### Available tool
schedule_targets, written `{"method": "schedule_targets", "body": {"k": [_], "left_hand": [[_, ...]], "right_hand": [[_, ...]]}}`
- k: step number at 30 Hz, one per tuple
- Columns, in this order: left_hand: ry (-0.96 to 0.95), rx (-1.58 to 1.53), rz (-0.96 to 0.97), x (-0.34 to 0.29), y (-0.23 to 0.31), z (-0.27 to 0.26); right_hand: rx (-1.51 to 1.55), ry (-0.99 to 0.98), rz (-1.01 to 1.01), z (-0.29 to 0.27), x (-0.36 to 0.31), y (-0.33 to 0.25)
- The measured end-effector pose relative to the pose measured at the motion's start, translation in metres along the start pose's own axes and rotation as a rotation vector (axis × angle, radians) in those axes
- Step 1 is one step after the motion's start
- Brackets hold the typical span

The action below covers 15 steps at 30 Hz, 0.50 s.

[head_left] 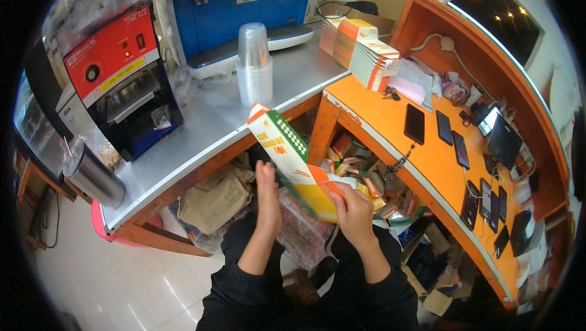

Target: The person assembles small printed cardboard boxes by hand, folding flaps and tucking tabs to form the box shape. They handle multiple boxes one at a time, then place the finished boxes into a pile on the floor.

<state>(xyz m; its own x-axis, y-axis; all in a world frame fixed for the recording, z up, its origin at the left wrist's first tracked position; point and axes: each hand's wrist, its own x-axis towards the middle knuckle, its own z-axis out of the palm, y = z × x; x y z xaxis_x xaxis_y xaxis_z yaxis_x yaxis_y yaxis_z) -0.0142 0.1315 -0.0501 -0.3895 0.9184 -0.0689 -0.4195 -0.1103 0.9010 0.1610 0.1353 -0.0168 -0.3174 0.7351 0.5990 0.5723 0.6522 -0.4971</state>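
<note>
A folding cardboard food box [287,151] in white, green, orange and yellow is tilted in front of me, above my lap. My right hand [355,214] grips its lower right end, with the thumb on the near face and the other fingers partly hidden. Beside the box's left side, my left hand [267,200] is held upright with its fingers stretched out and flat. Whether that palm touches the cardboard I cannot tell.
Stacks of similar folded cartons [360,47] stand where the steel counter [204,120] meets the orange desk [366,108]. On the counter are a cup sealer [122,80], nested plastic cups [254,68] and a drink dispenser [244,7]. Several phones [414,124] lie on the desk; loose cartons [400,200] fill the space below.
</note>
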Motion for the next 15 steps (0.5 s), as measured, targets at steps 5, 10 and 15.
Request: {"method": "schedule_targets", "body": {"k": [5,10,15], "left_hand": [[-0.187,0.016,-0.111,0.009,0.016,-0.024],[-0.279,-0.054,-0.249,0.003,0.012,-0.025],[-0.365,0.005,-0.324,0.002,0.009,-0.027]], "right_hand": [[0.271,0.143,0.03,-0.008,-0.001,-0.001],[-0.147,0.265,-0.372,-0.028,0.002,0.008],[-0.349,0.26,-0.524,-0.03,-0.009,-0.007]]}}
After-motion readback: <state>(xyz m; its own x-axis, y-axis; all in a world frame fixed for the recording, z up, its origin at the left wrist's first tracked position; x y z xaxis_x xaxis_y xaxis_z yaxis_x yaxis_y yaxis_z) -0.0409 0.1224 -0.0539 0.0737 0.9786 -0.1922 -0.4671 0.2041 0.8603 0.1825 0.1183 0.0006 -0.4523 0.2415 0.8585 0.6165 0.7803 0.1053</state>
